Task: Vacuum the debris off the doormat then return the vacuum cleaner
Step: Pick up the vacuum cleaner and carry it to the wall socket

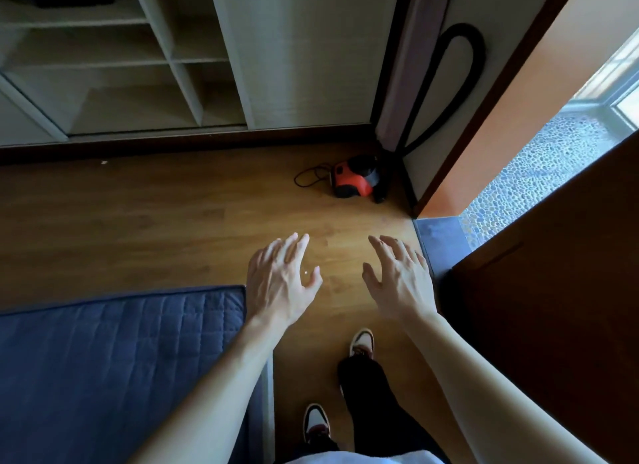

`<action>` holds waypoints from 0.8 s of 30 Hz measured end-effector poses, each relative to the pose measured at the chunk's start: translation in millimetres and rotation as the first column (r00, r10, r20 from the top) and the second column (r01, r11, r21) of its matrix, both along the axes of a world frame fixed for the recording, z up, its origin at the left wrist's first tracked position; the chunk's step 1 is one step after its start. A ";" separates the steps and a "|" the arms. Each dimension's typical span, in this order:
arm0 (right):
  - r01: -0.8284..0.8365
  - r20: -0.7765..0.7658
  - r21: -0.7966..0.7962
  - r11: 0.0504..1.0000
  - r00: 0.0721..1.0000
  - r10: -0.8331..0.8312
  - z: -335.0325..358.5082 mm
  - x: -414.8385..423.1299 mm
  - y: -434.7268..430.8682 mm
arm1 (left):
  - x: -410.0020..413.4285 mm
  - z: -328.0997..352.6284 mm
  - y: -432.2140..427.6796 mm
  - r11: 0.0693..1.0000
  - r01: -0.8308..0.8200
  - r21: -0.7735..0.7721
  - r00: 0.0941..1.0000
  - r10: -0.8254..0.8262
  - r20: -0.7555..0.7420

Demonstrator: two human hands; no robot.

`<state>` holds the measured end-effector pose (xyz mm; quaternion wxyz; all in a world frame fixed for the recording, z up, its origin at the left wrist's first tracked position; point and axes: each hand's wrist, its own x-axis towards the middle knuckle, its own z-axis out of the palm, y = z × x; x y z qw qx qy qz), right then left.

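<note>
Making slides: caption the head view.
Left hand and right hand, open, extend toward the red vacuum cleaner on the floor.

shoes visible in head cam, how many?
2. Front shoe sits on the wood floor at lower centre; rear shoe is nearer the bottom edge, left of the black trouser leg. Neither is hidden.

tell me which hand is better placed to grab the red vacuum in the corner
Right, by a little. Both hands are open and empty, but the vacuum cleaner sits in the corner by the door frame, more in line with the right hand than the left hand.
</note>
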<state>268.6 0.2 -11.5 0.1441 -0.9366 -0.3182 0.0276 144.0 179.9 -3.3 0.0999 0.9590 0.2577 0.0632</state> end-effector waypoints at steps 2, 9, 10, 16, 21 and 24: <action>-0.001 -0.005 0.005 1.000 1.000 0.001 -3.9 22.5 13.4 | 20.8 -3.5 13.2 1.000 0.001 -0.014 1.000 -0.001 -0.009; -0.018 0.012 0.014 1.000 1.000 0.018 -14.5 130.3 60.7 | 118.8 -6.6 63.0 1.000 -0.004 0.018 1.000 0.004 -0.031; -0.021 0.012 0.019 1.000 1.000 0.021 -14.2 148.8 69.1 | 137.1 -5.9 70.9 1.000 -0.008 0.021 1.000 0.009 -0.028; -0.058 0.026 0.057 0.997 0.998 0.056 -4.5 269.2 117.6 | 246.8 3.8 117.4 0.999 -0.023 0.036 0.999 0.024 -0.031; -0.079 0.016 0.073 0.994 0.997 0.078 4.1 347.5 157.3 | 309.0 11.7 151.1 0.997 -0.055 0.056 0.998 0.057 -0.033; -0.093 0.031 0.095 0.991 0.995 0.091 3.7 376.8 177.1 | 333.4 14.4 167.8 0.996 -0.077 0.048 0.996 0.078 -0.032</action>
